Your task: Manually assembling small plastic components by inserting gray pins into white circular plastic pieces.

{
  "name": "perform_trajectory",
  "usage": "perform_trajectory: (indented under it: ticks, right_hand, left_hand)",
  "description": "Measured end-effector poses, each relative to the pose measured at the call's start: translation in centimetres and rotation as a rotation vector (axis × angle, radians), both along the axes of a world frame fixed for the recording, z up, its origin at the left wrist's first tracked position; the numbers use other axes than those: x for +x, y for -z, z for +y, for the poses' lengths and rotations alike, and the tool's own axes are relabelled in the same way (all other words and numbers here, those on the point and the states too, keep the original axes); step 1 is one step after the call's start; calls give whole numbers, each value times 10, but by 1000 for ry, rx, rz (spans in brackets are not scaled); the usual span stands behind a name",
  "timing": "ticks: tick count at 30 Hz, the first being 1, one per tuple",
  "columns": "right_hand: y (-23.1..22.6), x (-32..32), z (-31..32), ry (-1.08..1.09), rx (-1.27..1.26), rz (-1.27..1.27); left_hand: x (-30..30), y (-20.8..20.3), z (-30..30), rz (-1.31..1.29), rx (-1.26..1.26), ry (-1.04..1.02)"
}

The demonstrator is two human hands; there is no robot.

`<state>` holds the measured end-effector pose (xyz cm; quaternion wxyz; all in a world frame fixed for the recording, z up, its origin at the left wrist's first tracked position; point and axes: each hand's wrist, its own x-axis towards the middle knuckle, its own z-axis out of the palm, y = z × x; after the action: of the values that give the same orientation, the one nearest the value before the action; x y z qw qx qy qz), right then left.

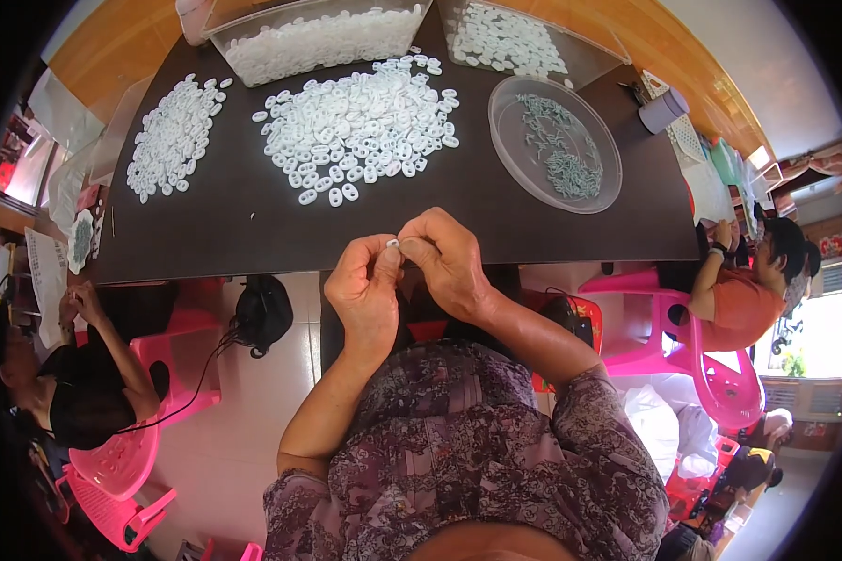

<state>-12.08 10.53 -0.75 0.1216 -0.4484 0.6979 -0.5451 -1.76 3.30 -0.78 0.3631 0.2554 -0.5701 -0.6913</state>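
Just over the near edge of the dark table (281,234), my left hand (363,276) and my right hand (446,262) meet fingertip to fingertip. Between them they pinch a small white oval plastic piece (393,244), mostly covered by the fingers. Ahead of the hands lies a large heap of white oval pieces with holes (365,122). A smaller heap of white pieces (178,136) sits farther left. To the right, a round clear plastic tray (505,140) holds small grey-green parts (573,175), too fine to make out.
Two clear bins, one at the back (318,70) and one at back right (585,67), hold more white pieces. A lidded cup (662,110) stands at the right. People sit on pink chairs at the left (112,458) and right (730,388). A black bag (263,313) hangs below the table edge.
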Motion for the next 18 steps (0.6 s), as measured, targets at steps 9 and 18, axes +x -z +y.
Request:
perform_trajectory:
  ticks: [9,18]
  right_hand:
    - [-11,-1,-4,-41,27,-31]
    - [-17,-1,-6,-38,137,-222]
  left_hand:
    - [2,0,-9,74,178,8]
    - [2,1,-10,95,211,7]
